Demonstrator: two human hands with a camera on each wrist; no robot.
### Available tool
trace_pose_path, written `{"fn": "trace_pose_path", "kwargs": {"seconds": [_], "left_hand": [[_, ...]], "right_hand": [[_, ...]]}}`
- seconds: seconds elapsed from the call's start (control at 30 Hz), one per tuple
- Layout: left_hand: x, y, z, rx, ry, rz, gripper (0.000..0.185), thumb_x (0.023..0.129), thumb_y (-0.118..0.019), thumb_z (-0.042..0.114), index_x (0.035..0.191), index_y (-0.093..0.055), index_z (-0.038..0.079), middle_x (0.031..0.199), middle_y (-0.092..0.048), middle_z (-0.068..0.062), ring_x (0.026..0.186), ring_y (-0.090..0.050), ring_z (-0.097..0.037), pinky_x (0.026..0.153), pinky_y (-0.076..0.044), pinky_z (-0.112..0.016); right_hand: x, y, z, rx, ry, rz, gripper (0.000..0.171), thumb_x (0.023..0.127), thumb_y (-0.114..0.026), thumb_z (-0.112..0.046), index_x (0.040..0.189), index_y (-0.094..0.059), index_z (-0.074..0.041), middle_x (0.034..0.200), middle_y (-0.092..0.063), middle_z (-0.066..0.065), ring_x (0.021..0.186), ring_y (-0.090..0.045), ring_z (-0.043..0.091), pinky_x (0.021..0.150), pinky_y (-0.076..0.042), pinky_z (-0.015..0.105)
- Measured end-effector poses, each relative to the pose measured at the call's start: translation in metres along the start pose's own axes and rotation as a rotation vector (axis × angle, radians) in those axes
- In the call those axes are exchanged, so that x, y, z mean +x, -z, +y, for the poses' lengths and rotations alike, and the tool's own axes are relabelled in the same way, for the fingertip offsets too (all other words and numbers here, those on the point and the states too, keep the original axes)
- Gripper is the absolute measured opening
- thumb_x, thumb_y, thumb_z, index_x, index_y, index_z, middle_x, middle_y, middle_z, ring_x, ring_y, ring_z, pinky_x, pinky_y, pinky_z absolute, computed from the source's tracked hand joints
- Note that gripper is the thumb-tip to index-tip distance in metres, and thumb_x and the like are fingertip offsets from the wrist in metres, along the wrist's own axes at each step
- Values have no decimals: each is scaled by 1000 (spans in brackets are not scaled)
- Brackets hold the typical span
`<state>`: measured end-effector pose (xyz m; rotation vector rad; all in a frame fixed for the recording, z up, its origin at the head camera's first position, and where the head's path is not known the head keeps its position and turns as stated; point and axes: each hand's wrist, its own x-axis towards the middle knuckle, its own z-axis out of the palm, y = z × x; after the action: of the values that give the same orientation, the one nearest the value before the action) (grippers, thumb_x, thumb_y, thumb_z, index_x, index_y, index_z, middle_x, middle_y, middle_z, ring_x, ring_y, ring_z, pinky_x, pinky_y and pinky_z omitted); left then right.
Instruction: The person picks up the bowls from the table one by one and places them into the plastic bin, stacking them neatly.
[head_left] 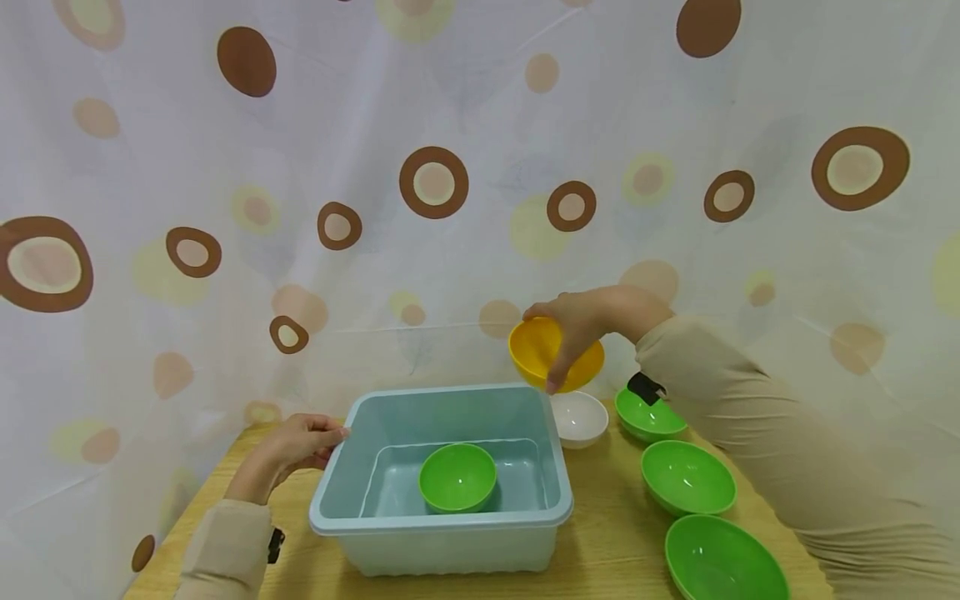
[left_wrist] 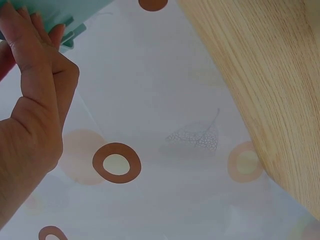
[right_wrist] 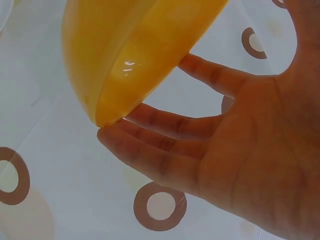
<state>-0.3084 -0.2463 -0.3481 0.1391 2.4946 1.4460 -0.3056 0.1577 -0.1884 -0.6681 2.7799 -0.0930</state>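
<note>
Up in the air beyond the right back corner of the light blue plastic tub point(head_left: 442, 522), my right hand point(head_left: 577, 329) holds a yellow bowl point(head_left: 536, 354) by its rim. The bowl is tilted, and in the right wrist view the fingertips press on the edge of the yellow bowl point(right_wrist: 135, 65). My left hand point(head_left: 300, 442) grips the tub's left rim, its thumb lying at the edge. In the left wrist view the fingers touch the tub point(left_wrist: 85, 10), whose larger part is out of sight. A green bowl point(head_left: 457, 477) sits upright inside the tub.
Behind the tub's right side stands a white bowl point(head_left: 579, 419), partly hidden. Along the table's right side stand three green bowls: a back one point(head_left: 645, 418), a middle one point(head_left: 688, 477) and a front one point(head_left: 723, 558). A spotted curtain point(head_left: 480, 275) hangs behind the wooden table point(head_left: 607, 533).
</note>
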Motion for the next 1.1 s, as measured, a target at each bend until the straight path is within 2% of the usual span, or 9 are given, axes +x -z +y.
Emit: {"fn": "trace_pose_path", "kwargs": {"seconds": [0.43, 0.73, 0.87, 1.1], "left_hand": [[-1, -1, -2, 0, 2, 16, 21, 96, -59, 17, 99, -62, -4, 81, -61, -8, 69, -59, -17, 68, -56, -31], [0, -1, -1, -2, 3, 11, 19, 97, -58, 16, 98, -62, -3, 80, -61, -7, 69, -59, -17, 67, -56, -31], [0, -1, -1, 1, 21, 27, 19, 96, -59, 16, 98, -62, -3, 80, -60, -8, 69, -59, -17, 67, -56, -31], [0, -1, 0, 4, 12, 11, 20, 97, -58, 16, 98, -62, -4, 80, -60, -7, 69, -58, -17, 67, -56, -31]], "right_hand": [[20, -3, -28, 47, 17, -38, 102, 66, -83, -48, 149, -30, -21, 127, -47, 10, 109, -48, 27, 90, -44, 41], [35, -6, -44, 63, 98, 2, 102, 65, -84, -47, 148, -33, -20, 142, -38, 5, 116, -44, 25, 94, -42, 41], [42, -6, -53, 52, 99, 3, 100, 66, -84, -47, 149, -33, -22, 141, -41, 7, 116, -44, 25, 93, -43, 42], [53, -9, -69, -35, 91, 19, 97, 64, -81, -54, 146, -36, -30, 131, -52, 2, 113, -46, 24, 90, -45, 41]]}}
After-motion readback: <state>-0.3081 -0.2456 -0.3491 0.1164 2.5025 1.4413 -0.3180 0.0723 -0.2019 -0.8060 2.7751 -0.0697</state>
